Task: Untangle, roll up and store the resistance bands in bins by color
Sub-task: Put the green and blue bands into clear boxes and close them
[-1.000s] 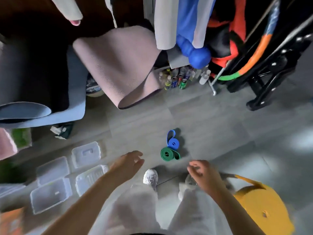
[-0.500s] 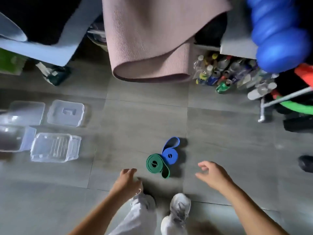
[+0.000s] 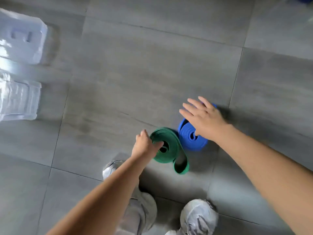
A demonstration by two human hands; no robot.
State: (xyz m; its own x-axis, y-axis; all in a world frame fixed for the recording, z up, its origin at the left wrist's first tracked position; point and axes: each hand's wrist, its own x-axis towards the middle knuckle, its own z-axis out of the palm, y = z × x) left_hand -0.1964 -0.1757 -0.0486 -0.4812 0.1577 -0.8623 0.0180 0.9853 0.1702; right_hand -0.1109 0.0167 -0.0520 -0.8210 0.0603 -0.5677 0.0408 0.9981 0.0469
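Two bins (image 3: 18, 99) lie well left; left grip (image 3: 144, 145) clasps green band (image 3: 171, 153), right grip (image 3: 205, 119) splayed over blue band (image 3: 189, 138).

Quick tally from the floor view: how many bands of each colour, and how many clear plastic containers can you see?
Green band: 1, gripped by the left hand
Blue band: 1, under the open right hand
Clear plastic containers: 2, blurred at the left edge; whether each is a box or a lid is hard to tell
Total: 4
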